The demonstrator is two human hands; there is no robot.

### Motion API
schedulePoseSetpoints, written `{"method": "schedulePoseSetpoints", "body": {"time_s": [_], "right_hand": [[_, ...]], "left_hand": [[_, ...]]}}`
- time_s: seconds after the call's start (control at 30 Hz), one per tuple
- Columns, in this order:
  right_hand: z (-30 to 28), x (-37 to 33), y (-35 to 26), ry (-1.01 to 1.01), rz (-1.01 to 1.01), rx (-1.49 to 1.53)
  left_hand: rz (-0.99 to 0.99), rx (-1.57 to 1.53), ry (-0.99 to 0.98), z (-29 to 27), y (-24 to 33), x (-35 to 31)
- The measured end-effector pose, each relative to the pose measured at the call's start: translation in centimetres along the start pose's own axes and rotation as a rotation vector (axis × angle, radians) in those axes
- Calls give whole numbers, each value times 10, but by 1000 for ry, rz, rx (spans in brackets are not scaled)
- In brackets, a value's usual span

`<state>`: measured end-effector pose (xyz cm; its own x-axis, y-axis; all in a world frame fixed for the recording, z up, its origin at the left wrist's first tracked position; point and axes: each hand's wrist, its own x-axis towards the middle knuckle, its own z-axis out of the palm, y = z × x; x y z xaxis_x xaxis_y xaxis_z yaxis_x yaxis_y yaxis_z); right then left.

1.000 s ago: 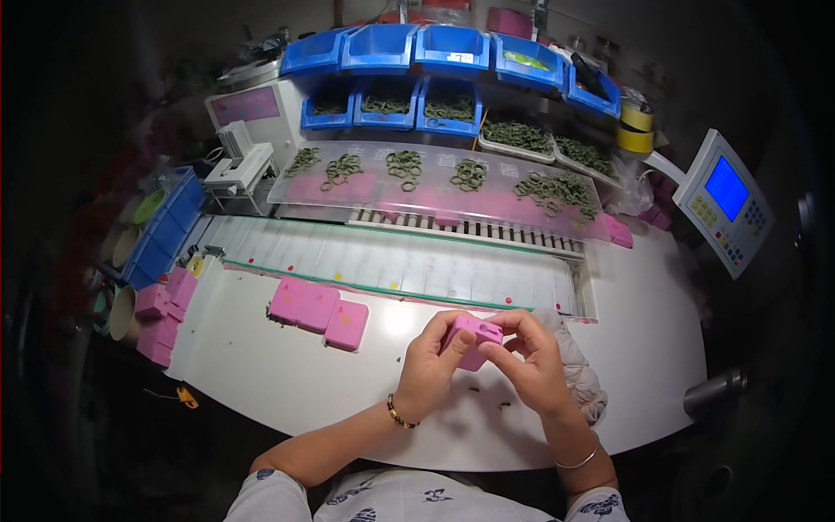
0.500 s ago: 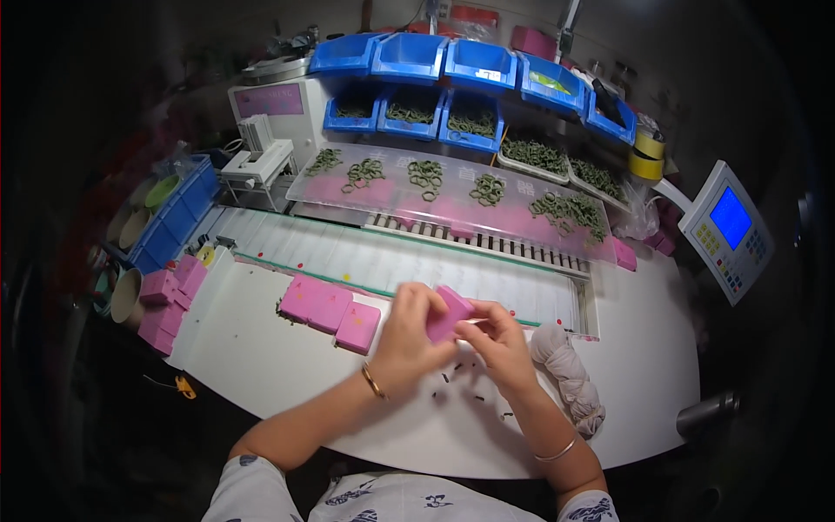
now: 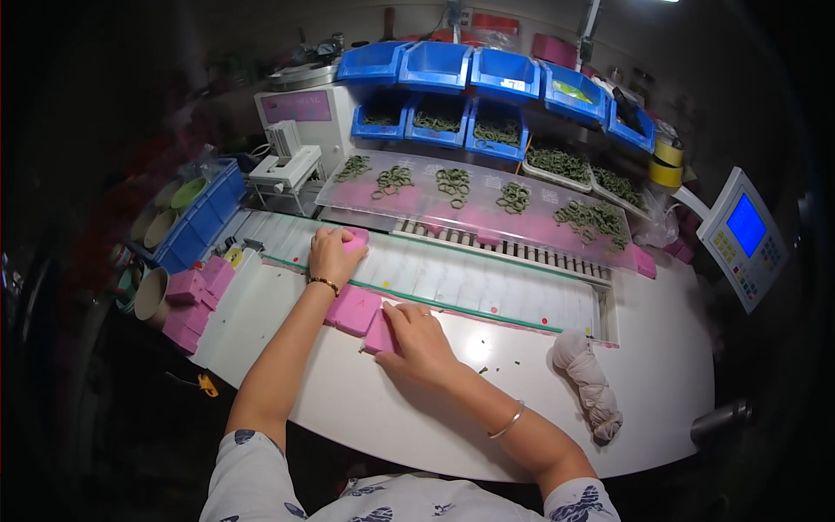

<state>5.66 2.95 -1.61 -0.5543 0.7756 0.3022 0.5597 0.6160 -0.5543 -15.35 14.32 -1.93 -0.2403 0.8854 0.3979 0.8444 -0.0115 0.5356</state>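
Note:
My left hand (image 3: 335, 257) is closed around a pink block (image 3: 357, 239) that looks like a rubber mould, over the far side of the pale strip. My right hand (image 3: 422, 342) rests with its thumb and fingers around another pink block (image 3: 379, 334), lying on the white table. Touching that block on its left is a further pink block (image 3: 352, 311) with a small orange mark. Small dark bits lie scattered on the table to the right of my right hand.
Green rings lie in clusters on a clear shelf (image 3: 417, 198) above a roller track (image 3: 513, 252). Behind stand blue bins (image 3: 435, 68). Stacked pink blocks (image 3: 193, 304) are at left, a twisted cloth (image 3: 591, 391) and a keypad display (image 3: 744, 239) at right.
Both hands have parted from the block they held together over the table. My left hand has moved left and away with a block; my right has come left onto a block in the row.

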Motion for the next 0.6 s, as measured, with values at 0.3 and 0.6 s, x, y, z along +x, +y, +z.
{"method": "schedulePoseSetpoints", "body": {"time_s": [0.3,0.6], "right_hand": [[-97,-51,21,373,-65,46],[-128,-89,29,343,65,312]], "left_hand": [[-317,-1507,-1216,-2,100,-92],[87,-1438,-993,-3,174,-121]]}}
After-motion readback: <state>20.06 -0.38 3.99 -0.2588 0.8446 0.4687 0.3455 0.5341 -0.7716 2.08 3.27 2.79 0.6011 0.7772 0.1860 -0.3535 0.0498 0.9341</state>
